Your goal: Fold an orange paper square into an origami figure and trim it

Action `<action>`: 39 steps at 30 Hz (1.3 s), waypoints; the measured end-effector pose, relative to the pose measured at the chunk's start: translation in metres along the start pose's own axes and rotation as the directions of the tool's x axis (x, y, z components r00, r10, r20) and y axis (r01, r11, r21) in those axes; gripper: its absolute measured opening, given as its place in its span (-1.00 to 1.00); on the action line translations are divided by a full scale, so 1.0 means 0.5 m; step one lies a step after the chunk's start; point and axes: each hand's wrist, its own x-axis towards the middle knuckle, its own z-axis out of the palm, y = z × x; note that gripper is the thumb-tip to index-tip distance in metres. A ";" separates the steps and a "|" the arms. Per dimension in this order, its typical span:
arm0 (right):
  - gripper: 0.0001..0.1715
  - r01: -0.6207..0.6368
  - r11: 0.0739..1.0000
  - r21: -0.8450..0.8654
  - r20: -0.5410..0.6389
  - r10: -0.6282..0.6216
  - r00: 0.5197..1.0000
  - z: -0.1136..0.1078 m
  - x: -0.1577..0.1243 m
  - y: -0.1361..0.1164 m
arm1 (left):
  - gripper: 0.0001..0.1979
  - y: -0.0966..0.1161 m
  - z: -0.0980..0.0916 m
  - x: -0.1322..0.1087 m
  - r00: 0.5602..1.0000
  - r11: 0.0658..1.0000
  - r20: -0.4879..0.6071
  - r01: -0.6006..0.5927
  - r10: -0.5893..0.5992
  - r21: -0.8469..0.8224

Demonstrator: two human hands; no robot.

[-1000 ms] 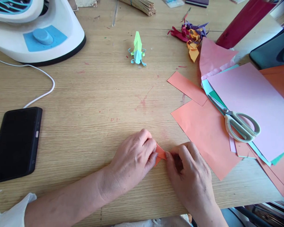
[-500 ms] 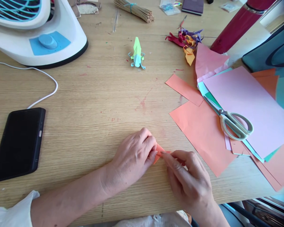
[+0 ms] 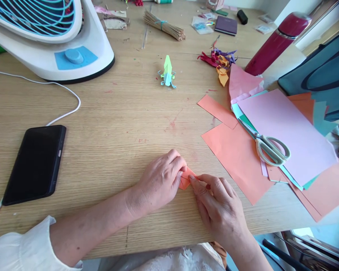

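Observation:
A small piece of folded orange paper (image 3: pixel 185 179) is held between my two hands, low over the wooden table. My left hand (image 3: pixel 161 180) is closed on its left side, the fingers curled over and hiding part of it. On the right, my right hand (image 3: pixel 219 205) pinches the paper's edge between thumb and forefinger. Crease lines show on the visible face. Farther back stands a green and blue folded paper figure (image 3: pixel 167 73), apart from both hands.
Scissors (image 3: pixel 272 150) lie on a stack of coloured paper (image 3: pixel 288 124) at the right, beside orange sheets (image 3: pixel 237 158). A red flask (image 3: pixel 271 49) stands behind. More folded figures (image 3: pixel 222 64) lie near it. At left are a phone (image 3: pixel 34 163) and a white fan (image 3: pixel 101 56).
The view has tilted up and shifted slightly. My right thumb and fingers have moved a little on the orange paper, and more of its face now shows between my hands.

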 end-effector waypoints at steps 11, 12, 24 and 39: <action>-0.59 0.016 1.000 0.000 -0.019 -0.016 1.000 -0.001 0.005 0.001 | -0.88 0.000 -0.002 0.003 1.000 0.999 -0.001 0.016 -0.016 0.051; -0.60 0.016 1.000 -0.001 -0.022 -0.016 1.000 -0.001 0.005 0.001 | -0.87 0.001 -0.001 0.004 1.000 0.998 -0.002 0.012 -0.012 0.060; -0.57 -0.005 1.000 -0.010 0.005 0.005 1.000 -0.001 0.001 0.001 | -0.88 -0.009 -0.009 0.004 0.999 0.999 0.021 -0.044 0.044 0.002; -0.58 -0.014 0.999 -0.039 0.003 0.014 1.000 -0.002 -0.002 -0.001 | -0.85 -0.001 -0.014 0.010 0.995 0.999 0.091 -0.038 0.038 -0.004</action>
